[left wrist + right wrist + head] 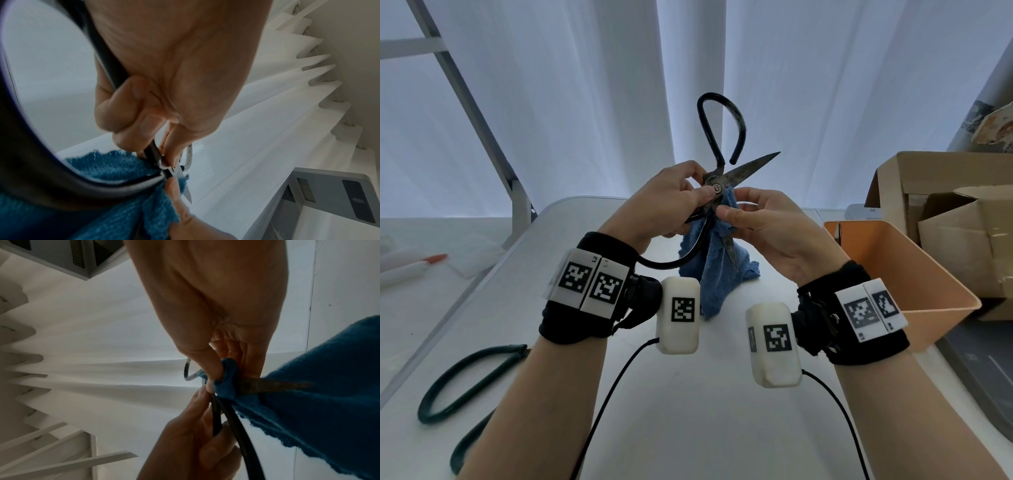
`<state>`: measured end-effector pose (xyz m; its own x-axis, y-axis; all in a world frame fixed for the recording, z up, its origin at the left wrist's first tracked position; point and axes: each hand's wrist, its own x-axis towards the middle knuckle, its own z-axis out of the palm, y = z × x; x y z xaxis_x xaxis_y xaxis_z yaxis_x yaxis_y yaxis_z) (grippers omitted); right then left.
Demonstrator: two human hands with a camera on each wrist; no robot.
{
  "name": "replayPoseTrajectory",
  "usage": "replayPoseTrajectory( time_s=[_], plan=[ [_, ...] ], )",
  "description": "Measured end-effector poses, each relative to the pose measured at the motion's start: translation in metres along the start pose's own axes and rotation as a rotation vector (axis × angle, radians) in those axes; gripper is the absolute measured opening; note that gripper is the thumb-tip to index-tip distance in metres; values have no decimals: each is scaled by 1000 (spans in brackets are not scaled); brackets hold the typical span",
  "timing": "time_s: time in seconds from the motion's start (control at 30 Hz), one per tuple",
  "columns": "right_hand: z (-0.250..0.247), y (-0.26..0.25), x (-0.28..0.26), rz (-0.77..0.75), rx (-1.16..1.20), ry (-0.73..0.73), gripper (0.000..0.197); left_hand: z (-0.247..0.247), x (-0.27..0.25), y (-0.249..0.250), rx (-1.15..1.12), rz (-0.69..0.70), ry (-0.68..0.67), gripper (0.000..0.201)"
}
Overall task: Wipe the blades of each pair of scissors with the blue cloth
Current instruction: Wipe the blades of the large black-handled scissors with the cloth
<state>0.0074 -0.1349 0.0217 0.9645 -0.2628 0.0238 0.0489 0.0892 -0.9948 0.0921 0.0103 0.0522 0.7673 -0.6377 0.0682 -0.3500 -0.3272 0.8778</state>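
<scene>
Black-handled scissors [724, 178] with worn steel blades are spread wide and held up over the table [571, 274]. My left hand [671, 202] grips them near the pivot, fingers curled round one black handle [115, 76]. My right hand [753, 219] pinches the blue cloth [717, 274] around the lower blade close to the pivot; the blade tip [287, 384] pokes out of the cloth [320, 402]. The cloth hangs down to the table. A second pair of scissors [465, 394], with dark green handles, lies flat at the near left, partly under my left forearm.
An orange bin [914, 274] stands on the right side of the table. Behind it are open cardboard boxes [955, 212]. White curtains hang at the back. A white item with an orange tip [421, 265] lies off to the left.
</scene>
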Motion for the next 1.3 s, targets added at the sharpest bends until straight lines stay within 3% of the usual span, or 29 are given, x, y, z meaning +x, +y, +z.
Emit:
replayPoseTrajectory(
  time_s=[0.23, 0.4, 0.63, 0.87, 1.07, 1.3],
  plan=[
    [9, 5, 2, -16, -51, 80, 15, -3, 0, -1, -21, -18, 26, 10],
    [9, 5, 2, -18, -16, 37, 8, -7, 1, -3, 0, -13, 52, 9],
    [9, 5, 1, -13, -75, 70, 18, -7, 3, -3, -20, -16, 82, 11],
    [11, 7, 4, -25, -28, 43, 12, -12, 5, -7, -42, -23, 147, 17],
    [12, 7, 3, -32, -72, 114, 21, -11, 6, -6, -92, -28, 172, 17],
    [11, 5, 2, -30, -61, 50, 17, -13, 7, -7, -112, -39, 197, 11]
  ],
)
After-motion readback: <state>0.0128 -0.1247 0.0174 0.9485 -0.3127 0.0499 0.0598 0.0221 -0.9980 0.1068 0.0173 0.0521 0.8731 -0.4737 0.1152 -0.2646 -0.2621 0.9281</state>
